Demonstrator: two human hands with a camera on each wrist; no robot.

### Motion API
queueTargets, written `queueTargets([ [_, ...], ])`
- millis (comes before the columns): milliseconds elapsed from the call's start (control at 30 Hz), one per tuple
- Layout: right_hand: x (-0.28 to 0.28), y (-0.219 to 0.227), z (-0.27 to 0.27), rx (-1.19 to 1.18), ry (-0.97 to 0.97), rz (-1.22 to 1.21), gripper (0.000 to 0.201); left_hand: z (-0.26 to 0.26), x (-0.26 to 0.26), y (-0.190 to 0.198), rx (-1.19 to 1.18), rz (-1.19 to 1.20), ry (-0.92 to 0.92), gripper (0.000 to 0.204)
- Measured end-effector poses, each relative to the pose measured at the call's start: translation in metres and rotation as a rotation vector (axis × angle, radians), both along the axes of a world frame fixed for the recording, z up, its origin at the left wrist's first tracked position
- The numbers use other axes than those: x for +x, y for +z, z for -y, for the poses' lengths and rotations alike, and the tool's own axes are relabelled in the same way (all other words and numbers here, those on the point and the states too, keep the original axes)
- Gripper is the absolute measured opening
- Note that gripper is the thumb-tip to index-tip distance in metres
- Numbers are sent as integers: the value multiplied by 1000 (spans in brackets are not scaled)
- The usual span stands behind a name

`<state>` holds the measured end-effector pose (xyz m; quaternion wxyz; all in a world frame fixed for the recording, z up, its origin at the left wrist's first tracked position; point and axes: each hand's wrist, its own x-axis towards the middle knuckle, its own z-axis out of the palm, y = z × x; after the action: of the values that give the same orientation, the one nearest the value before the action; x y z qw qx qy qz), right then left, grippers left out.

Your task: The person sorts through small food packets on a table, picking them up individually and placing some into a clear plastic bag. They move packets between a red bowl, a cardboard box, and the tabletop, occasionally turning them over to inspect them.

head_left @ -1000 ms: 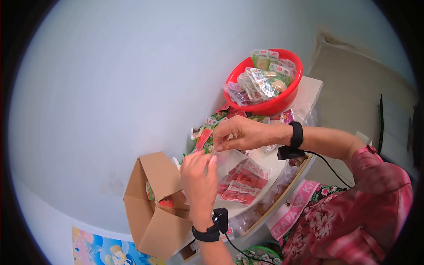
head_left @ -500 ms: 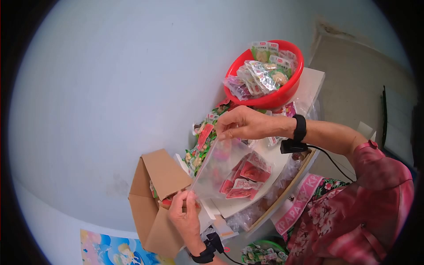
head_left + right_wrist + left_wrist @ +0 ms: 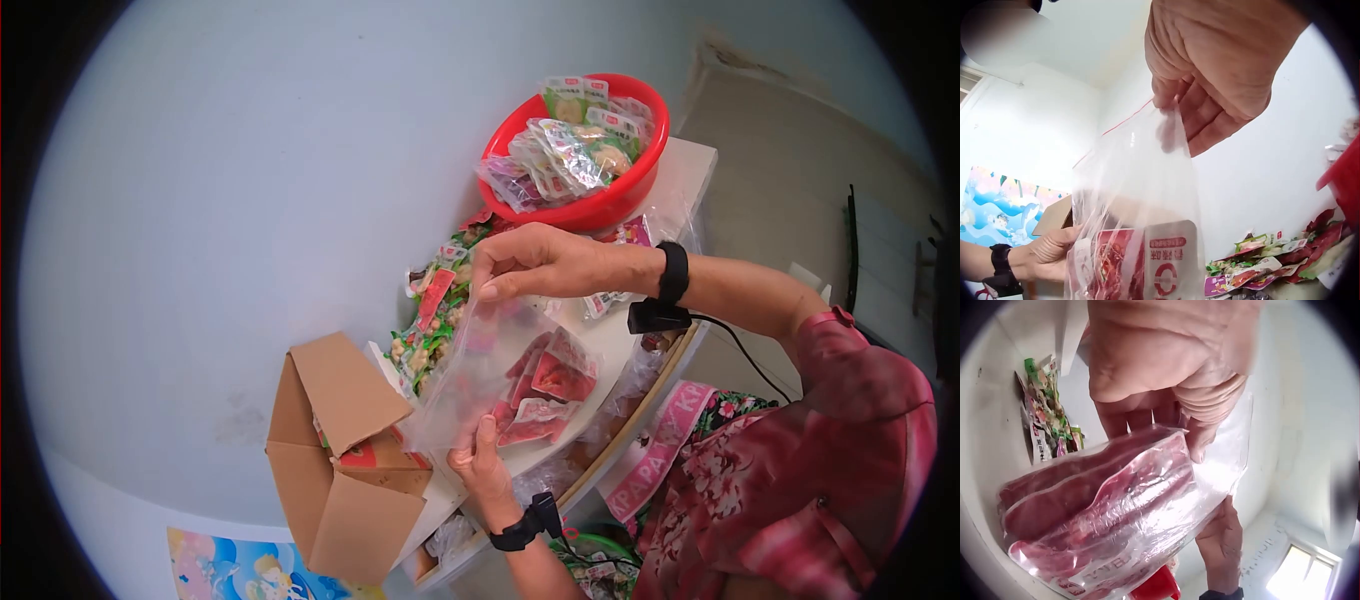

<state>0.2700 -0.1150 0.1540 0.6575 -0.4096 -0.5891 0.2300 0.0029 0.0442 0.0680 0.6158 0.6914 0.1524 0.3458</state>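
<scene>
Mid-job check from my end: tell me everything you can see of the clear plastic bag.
The clear plastic bag looks thin, soft and creased, with a red line along its top edge. The right hand pinches it near that edge; the left hand grips it lower down. Through its shiny wall show several red packets with white printed panels. It slants over the white table; whether it touches the top, I can't tell.
</scene>
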Motion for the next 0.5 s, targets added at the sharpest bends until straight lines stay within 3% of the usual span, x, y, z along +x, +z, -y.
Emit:
queueTargets([
  [167, -16, -24, 11, -147, 89, -76, 37, 2, 8, -4, 21, 86, 85, 21],
  [267, -6, -55, -2, -211, 106, 84, 32, 2, 15, -2, 47, 114, 105, 21],
  [300, -10, -52, -2, -238, 79, -9, 29, 1, 18, 1, 80, 129, 104, 22],
  [433, -12, -38, 0, -206, 37, 8, 31, 4, 19, 17, 123, 185, 98, 25],
  [500, -11, -40, 2, -243, 25, 25, 32, 2, 14, 9, 113, 69, 145, 27],
])
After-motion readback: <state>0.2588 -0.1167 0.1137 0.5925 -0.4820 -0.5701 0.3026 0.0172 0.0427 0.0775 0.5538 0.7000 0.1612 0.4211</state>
